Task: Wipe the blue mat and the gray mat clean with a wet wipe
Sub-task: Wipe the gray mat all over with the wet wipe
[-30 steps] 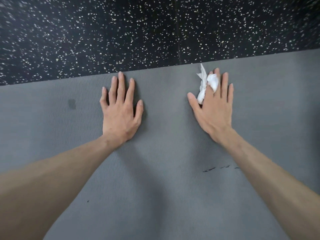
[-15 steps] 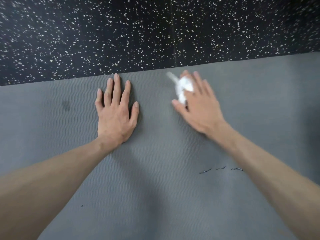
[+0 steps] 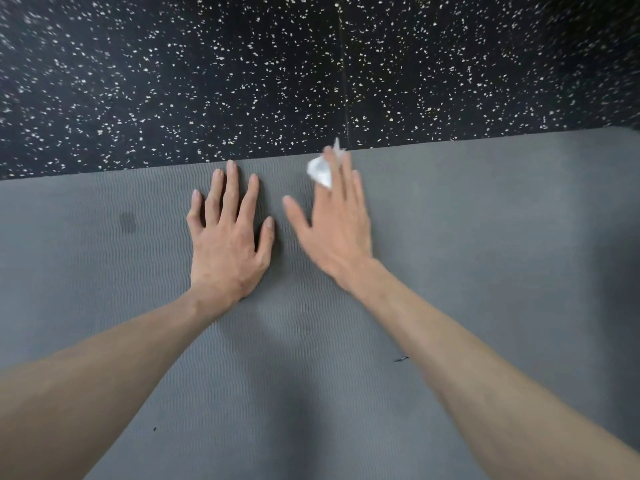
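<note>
Left hand (image 3: 230, 244) flat, fingers spread, pressing the gray mat (image 3: 485, 237). Right hand (image 3: 336, 230), fingers straight, presses a crumpled white wet wipe (image 3: 320, 173) onto the mat's far edge, beside the speckled black floor (image 3: 242, 81).

No readable text, label or number shows anywhere.

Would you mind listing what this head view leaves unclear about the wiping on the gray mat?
- Wet wipe: mostly hidden under the right hand's fingers and motion-blurred; its fold and dirtiness are unreadable.
- Gray mat: cut off by the left, right and bottom edges; both forearms cover parts.
- Blue mat: not in this view.
- Dark smudge left of the left hand: stain or dampness, unclear.
</note>
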